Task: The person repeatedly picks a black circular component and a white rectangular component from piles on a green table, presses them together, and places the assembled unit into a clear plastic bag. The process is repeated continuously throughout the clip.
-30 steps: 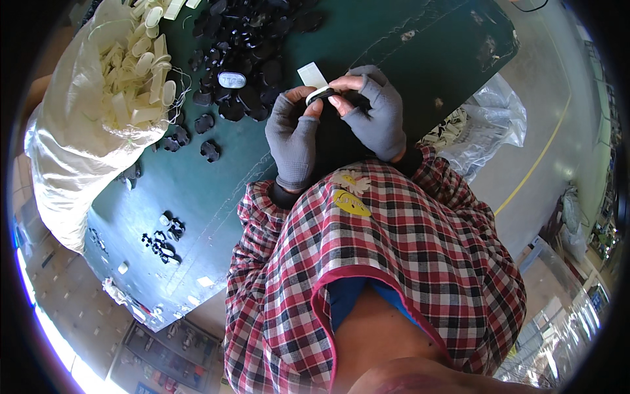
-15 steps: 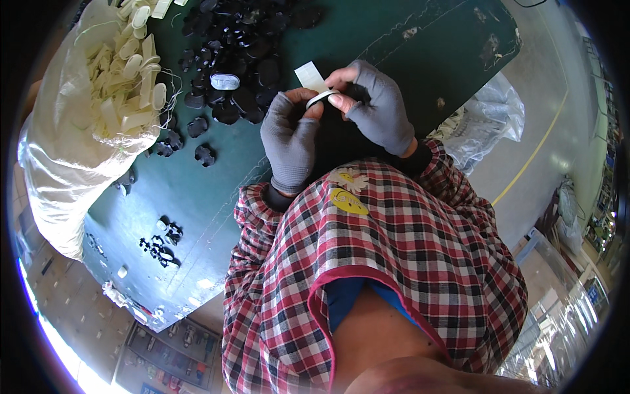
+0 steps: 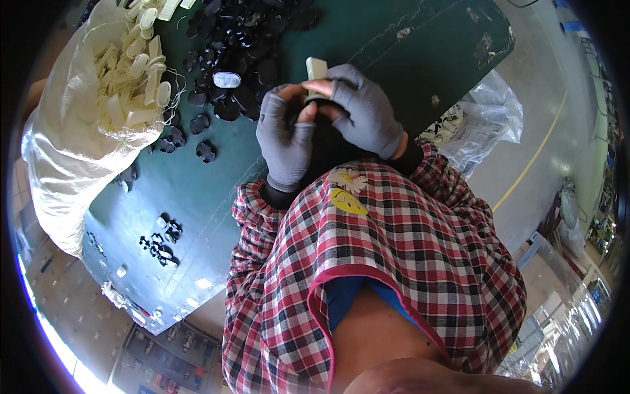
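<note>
My left hand (image 3: pixel 285 138), in a grey glove with bare fingertips, has its thumb and forefinger closed at the near end of a cream plastic piece (image 3: pixel 316 68). My right hand (image 3: pixel 369 110), gloved the same way, pinches that piece from the other side. Its flat rectangular tab sticks up past the right forefinger. Fingers mostly hide the lower end, where a dark edge shows; whether a separate black part is there I cannot tell. Just beyond my left hand lies a heap of black plastic parts (image 3: pixel 246 46), with a pale oval piece (image 3: pixel 226 80) on top.
A white sack (image 3: pixel 59 151) at the left spills cream plastic pieces (image 3: pixel 128 85). Small dark parts (image 3: pixel 157 248) lie scattered on the green table (image 3: pixel 210 190). Right of the table is a clear plastic bag (image 3: pixel 489 111) with pale pieces; a yellow line (image 3: pixel 531 161) crosses the floor.
The cream piece has been turned, so its tab now points more upright and its pale oval end is hidden by fingers. My right hand has shifted left, closer to my left hand.
</note>
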A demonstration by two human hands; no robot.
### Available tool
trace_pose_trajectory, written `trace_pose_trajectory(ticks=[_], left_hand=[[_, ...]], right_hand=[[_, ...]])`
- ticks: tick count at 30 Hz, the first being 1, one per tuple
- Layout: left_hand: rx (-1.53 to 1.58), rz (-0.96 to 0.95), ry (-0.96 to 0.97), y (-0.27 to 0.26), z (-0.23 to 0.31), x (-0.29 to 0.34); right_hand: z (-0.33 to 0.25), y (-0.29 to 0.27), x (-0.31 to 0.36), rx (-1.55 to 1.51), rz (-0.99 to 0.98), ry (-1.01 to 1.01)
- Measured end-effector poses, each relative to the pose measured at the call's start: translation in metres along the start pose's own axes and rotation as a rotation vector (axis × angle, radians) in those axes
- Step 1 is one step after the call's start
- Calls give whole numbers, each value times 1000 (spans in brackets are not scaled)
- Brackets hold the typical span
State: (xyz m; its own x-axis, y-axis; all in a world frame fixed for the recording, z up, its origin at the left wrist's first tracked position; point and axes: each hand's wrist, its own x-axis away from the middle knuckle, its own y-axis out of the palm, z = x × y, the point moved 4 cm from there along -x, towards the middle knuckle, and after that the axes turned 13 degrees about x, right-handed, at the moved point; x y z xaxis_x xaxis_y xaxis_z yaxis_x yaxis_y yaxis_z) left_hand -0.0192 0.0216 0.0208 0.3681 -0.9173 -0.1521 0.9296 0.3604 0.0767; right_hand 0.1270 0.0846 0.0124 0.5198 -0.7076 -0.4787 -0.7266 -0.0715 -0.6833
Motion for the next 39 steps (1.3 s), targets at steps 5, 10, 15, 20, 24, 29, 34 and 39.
trace_pose_trajectory(ticks=[5, 10, 15, 20, 24, 29, 34, 39], left_hand=[[271, -12, -135, 2, -2, 5], [548, 19, -287, -4, -13, 4], [560, 51, -344, -6, -15, 6], [591, 42, -356, -7, -14, 3], [522, 37, -389, -8, -13, 4], [330, 3, -372, -4, -12, 9], [317, 109, -149, 0, -16, 9], [203, 93, -154, -2, -20, 3]], right_hand=[[16, -2, 13, -612, 44, 474], [9, 6, 11, -513, -12, 340], [3, 8, 8, -612, 39, 321], [4, 5, 4, -565, 11, 282], [0, 0, 0, -327, 90, 75], [-5, -1, 0, -325, 119, 127], [-5, 1, 2, -276, 188, 201], [6, 14, 5, -490, 189, 247]])
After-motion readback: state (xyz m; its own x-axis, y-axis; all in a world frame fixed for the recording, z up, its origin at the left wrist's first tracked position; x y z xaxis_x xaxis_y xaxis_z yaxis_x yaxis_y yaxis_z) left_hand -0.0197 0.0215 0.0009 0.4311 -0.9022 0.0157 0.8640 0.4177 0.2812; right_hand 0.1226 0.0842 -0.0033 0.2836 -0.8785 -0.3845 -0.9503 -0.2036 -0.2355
